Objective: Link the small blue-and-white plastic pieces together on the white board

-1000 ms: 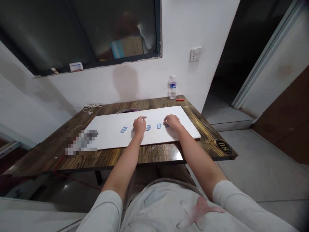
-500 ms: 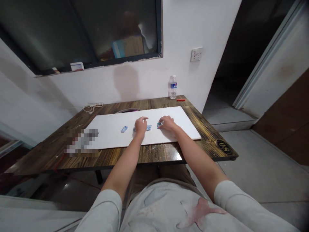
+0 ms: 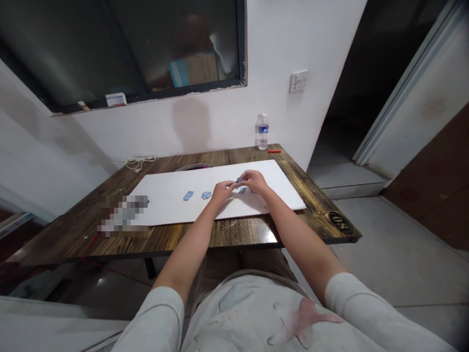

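Over the white board [image 3: 168,186], my two hands meet at a small dark-blue piece [image 3: 239,180], too small to name. My right hand [image 3: 255,181] pinches it from the right. From the left, my left hand [image 3: 223,192] closes thumb and fingers on its near edge. Just below them a blue-and-white piece [image 3: 242,191] lies on the board. Farther left are a loose pile of blue-edged pieces [image 3: 206,195] and a slanted row of similar pieces [image 3: 188,196]. Part of the board behind my left hand is hidden.
The board rests on a dark wooden table [image 3: 234,232]. At the back right stand a plastic bottle [image 3: 263,132] and a red pen-like stick [image 3: 274,151]. A white cable [image 3: 140,161] lies at the back left. A wall with a window is behind.
My left hand has moved right, uncovering the loose pile and covering where another group lay. My right hand has risen slightly; both hands now meet at a blue piece.
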The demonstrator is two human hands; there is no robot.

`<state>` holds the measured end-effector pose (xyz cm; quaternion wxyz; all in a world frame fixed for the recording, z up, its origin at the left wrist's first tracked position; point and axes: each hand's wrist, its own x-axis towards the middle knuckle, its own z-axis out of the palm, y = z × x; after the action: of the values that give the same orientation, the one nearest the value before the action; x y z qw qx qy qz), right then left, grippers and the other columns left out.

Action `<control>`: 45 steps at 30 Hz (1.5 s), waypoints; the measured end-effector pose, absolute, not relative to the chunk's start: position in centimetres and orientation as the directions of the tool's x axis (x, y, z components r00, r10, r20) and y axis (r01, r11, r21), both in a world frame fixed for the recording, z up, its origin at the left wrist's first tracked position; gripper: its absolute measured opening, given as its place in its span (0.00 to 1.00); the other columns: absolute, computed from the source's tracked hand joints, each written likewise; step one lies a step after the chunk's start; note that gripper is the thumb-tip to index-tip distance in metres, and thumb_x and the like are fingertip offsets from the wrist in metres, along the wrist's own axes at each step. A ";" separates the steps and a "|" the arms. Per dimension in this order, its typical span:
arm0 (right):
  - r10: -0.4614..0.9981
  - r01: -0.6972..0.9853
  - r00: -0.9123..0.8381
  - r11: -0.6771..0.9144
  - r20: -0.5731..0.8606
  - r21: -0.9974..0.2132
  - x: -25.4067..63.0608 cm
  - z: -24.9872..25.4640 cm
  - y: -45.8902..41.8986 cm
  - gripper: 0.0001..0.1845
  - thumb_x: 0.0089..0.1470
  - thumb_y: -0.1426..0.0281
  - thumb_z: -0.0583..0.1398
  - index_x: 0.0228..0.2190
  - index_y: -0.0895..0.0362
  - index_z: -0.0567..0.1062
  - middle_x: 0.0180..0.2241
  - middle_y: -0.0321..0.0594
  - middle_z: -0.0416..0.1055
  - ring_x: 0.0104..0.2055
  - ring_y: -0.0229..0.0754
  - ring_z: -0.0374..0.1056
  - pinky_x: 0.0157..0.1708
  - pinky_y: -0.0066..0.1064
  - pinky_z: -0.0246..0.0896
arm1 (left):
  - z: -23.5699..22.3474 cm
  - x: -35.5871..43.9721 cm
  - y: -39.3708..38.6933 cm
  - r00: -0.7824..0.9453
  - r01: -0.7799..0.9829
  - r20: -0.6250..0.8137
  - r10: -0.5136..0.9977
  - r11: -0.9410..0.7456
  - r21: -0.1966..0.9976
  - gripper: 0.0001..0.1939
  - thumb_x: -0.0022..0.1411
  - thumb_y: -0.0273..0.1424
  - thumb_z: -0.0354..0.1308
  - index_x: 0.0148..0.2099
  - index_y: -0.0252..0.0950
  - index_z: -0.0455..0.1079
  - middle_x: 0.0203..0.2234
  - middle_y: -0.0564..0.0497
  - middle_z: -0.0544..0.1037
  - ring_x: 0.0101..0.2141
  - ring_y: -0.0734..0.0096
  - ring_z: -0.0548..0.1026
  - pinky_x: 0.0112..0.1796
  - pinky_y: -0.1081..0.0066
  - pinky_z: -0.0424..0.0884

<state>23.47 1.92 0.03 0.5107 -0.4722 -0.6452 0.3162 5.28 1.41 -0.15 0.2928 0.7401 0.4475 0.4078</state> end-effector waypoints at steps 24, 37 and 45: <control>0.965 -0.013 -0.023 0.262 0.262 -0.965 22.6 0.7 1.7 0.13 0.37 0.62 0.70 0.24 0.57 0.78 0.23 0.35 0.73 0.24 0.36 0.63 0.29 0.29 0.61 | -0.5 5.1 2.2 0.054 0.058 0.215 0.975 -0.218 0.974 0.23 0.43 0.47 0.71 0.34 0.34 0.74 0.26 0.48 0.80 0.31 0.66 0.78 0.34 0.69 0.70; 0.962 -0.004 -0.021 0.272 0.272 -0.962 22.4 0.1 2.0 0.14 0.37 0.61 0.70 0.24 0.58 0.77 0.21 0.36 0.73 0.24 0.36 0.64 0.29 0.30 0.62 | -0.5 5.3 2.2 -0.040 -0.122 0.172 0.984 -0.175 0.977 0.21 0.35 0.36 0.76 0.31 0.34 0.73 0.22 0.50 0.78 0.26 0.70 0.75 0.29 0.72 0.67; 0.972 -0.033 -0.016 0.234 0.235 -0.972 22.1 -0.2 2.2 0.15 0.35 0.62 0.71 0.24 0.57 0.76 0.22 0.36 0.74 0.24 0.36 0.65 0.28 0.29 0.62 | -0.3 5.5 1.8 -0.039 -0.159 0.168 0.985 -0.172 0.972 0.21 0.34 0.34 0.76 0.29 0.34 0.71 0.21 0.53 0.76 0.24 0.74 0.73 0.28 0.73 0.67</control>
<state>22.11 2.17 -0.22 0.5582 -0.4245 -0.5527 0.4502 5.50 1.84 -0.33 0.4879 0.4924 0.4195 0.5861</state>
